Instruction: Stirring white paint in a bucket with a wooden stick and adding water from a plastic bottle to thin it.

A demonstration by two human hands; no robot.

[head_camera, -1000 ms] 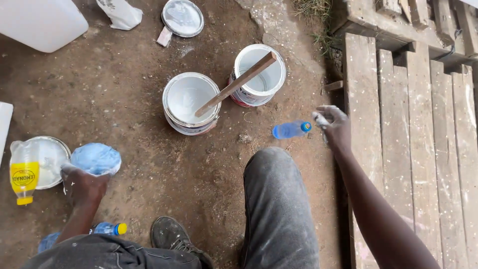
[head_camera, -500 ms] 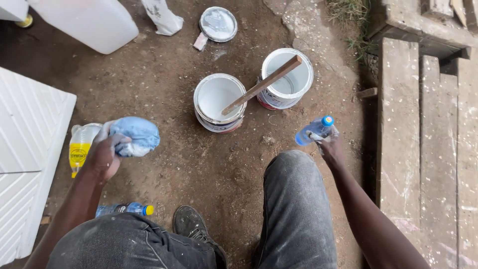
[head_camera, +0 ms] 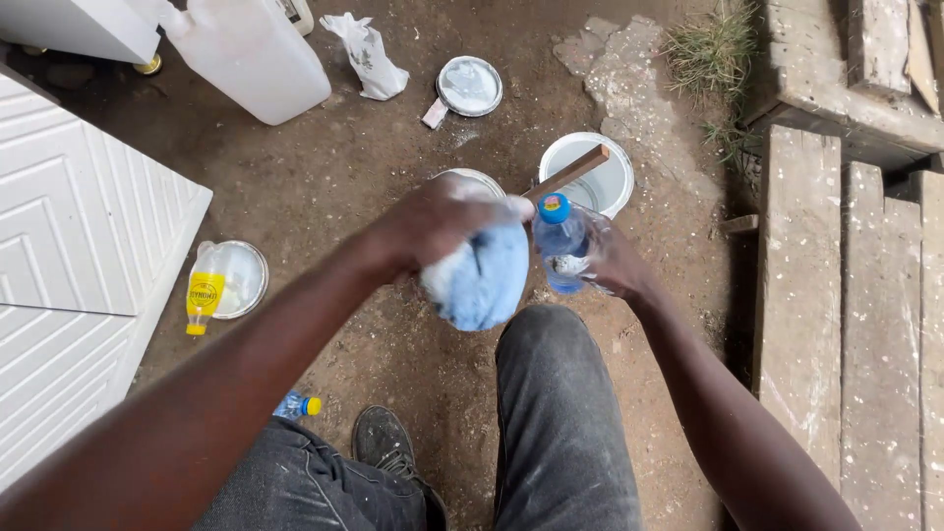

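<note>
The left hand (head_camera: 442,221) grips a bunched blue cloth (head_camera: 482,280), fingers closed round it. Just beside, the right hand (head_camera: 610,264) is wrapped round a small clear bottle (head_camera: 560,251), upright, its blue cap on, so no liquid has reached the cloth. Beyond stand two white paint buckets (head_camera: 605,182), a wooden stick (head_camera: 565,174) resting in the farther one, on bare dirt ground (head_camera: 393,167).

Bare brown dirt ground (head_camera: 324,187) lies in even daylight; weathered grey wooden planks (head_camera: 846,265) line one side, white embossed panels (head_camera: 69,246) the other.
</note>
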